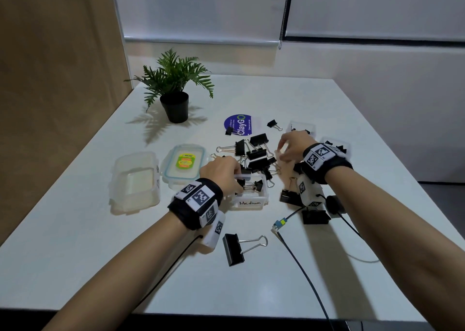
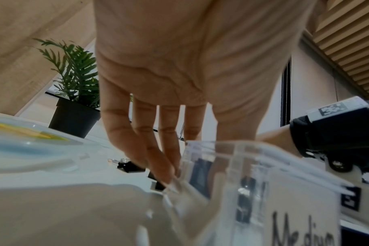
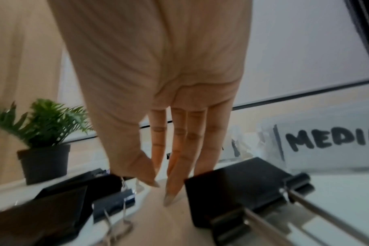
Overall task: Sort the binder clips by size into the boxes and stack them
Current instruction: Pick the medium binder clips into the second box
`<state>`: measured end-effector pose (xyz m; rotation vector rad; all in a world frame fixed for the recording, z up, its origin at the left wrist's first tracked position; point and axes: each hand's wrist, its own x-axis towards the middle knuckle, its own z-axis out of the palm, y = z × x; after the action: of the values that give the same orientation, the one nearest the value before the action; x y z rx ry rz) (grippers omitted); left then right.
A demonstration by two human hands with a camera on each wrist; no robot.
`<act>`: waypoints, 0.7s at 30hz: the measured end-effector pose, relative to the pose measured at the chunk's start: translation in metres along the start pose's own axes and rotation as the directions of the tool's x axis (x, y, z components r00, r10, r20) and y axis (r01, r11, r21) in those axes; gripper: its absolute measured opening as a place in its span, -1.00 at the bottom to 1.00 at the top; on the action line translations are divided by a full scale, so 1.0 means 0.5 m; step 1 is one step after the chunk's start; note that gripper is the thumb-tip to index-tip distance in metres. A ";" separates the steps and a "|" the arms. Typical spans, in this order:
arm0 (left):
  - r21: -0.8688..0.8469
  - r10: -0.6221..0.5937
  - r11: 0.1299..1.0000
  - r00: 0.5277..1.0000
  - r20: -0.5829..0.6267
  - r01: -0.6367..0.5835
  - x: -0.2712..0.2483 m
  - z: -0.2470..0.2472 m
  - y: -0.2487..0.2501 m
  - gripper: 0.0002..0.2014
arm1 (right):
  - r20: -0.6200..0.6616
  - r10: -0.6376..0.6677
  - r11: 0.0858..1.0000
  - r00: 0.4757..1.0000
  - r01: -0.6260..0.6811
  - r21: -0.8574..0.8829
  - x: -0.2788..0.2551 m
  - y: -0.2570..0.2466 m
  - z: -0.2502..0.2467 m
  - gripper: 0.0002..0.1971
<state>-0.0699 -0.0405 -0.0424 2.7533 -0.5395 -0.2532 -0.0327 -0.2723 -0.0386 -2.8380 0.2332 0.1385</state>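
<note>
Mid-frame, heap of black metal binder clips [image 1: 254, 156] between relaxed, empty right hand [image 1: 293, 146] and left hand [image 1: 221, 169], grasp unclear; right nearer.

Both forearms reached forward; left hand [image 1: 221, 168] and right hand [image 1: 293, 146] hung palm-down, fingers extended (holding nothing visible).

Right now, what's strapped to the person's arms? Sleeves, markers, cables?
No sleeves. Left hand and right hand are bare. Each wrist wears a black band carrying white square-pattern tags, with a white camera mount underneath. A black cable trails from each.
</note>
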 end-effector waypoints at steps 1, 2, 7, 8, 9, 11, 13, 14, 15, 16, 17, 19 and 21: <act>0.000 0.000 1.000 1.000 0.000 0.000 0.001 0.000 0.000 -0.77 | 0.025 -0.017 0.997 1.000 0.015 0.079 -0.002 0.000 -0.003 -0.71; 0.000 0.000 1.000 1.000 -0.002 0.000 0.002 0.002 0.000 -0.77 | 0.075 -0.046 0.990 0.996 0.035 0.140 -0.005 -0.004 -0.004 -0.67; -0.004 0.006 1.000 1.000 -0.006 -0.006 0.008 0.003 -0.002 -0.76 | 0.179 -0.132 0.990 0.975 0.122 0.068 -0.012 -0.027 0.002 -0.73; -0.005 0.009 1.000 1.000 -0.006 -0.009 0.008 0.003 -0.002 -0.76 | 0.170 -0.134 0.990 0.976 0.123 0.074 -0.010 -0.028 0.004 -0.78; -0.006 0.012 1.000 1.000 -0.007 -0.012 0.008 0.002 -0.001 -0.77 | 0.161 -0.128 0.990 0.979 0.115 0.085 -0.009 -0.027 0.004 -0.81; -0.009 0.013 1.000 1.000 -0.007 -0.013 0.006 0.002 -0.001 -0.78 | 0.127 -0.103 0.993 0.986 0.095 0.073 -0.010 -0.025 0.003 -0.81; -0.012 0.011 1.000 1.000 -0.010 -0.012 0.004 0.002 -0.003 -0.79 | 0.095 -0.085 0.996 0.992 0.082 0.038 -0.009 -0.019 0.005 -0.79; -0.015 0.010 1.000 1.000 -0.011 -0.010 0.004 0.002 -0.003 -0.79 | 0.090 -0.081 0.996 0.993 0.079 0.031 -0.009 -0.017 0.008 -0.79; -0.018 0.009 1.000 1.000 -0.010 -0.009 0.004 0.002 -0.004 -0.78 | 0.083 -0.083 0.996 0.993 0.081 0.027 -0.009 -0.014 0.010 -0.79; -0.021 0.009 1.000 1.000 -0.009 -0.009 0.003 0.002 -0.004 -0.79 | 0.071 -0.084 0.996 0.994 0.083 0.027 -0.010 -0.011 0.011 -0.79; -0.021 0.009 1.000 1.000 -0.008 -0.009 0.003 0.001 -0.004 -0.79 | 0.053 -0.086 0.996 0.995 0.085 0.028 -0.009 -0.009 0.009 -0.80; -0.024 0.009 1.000 1.000 -0.008 -0.009 0.004 0.001 -0.004 -0.79 | 0.028 -0.075 0.994 0.997 0.073 0.082 -0.008 -0.007 0.002 -0.80; -0.026 0.009 1.000 1.000 -0.006 -0.009 0.006 0.002 -0.005 -0.78 | -0.002 -0.078 0.984 0.997 0.078 0.159 -0.009 -0.007 -0.009 -0.75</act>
<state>-0.0668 -0.0398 -0.0443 2.7251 -0.5436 -0.2475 -0.0360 -0.2696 -0.0330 -2.6827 0.1255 0.1048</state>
